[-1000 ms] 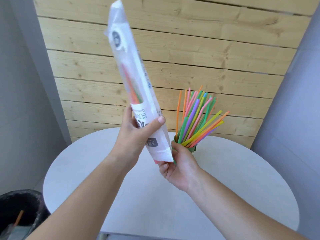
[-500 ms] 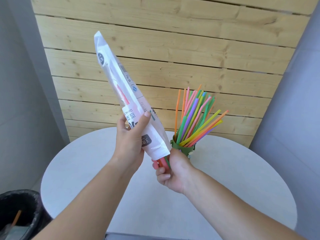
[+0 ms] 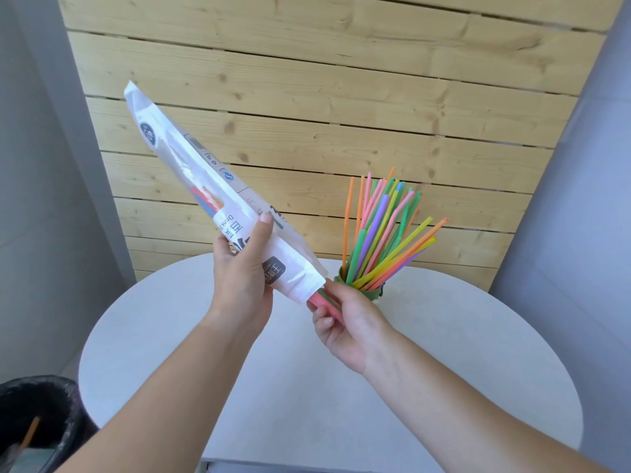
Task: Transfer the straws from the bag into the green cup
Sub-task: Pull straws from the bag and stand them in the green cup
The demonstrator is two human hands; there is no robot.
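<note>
The bag (image 3: 218,203) is now tilting lower than a second ago, and straw ends (image 3: 322,300) are sliding out into the closing right hand (image 3: 345,326). The left hand (image 3: 242,278) is clasping the bag mid-frame. The green cup (image 3: 370,291), already bristling with straws, is sitting just behind on the worktop (image 3: 170,336); a bin (image 3: 44,421) is sitting lower left.

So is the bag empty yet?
No. A few straws show inside the bag, their ends sticking out into the right hand.
</note>
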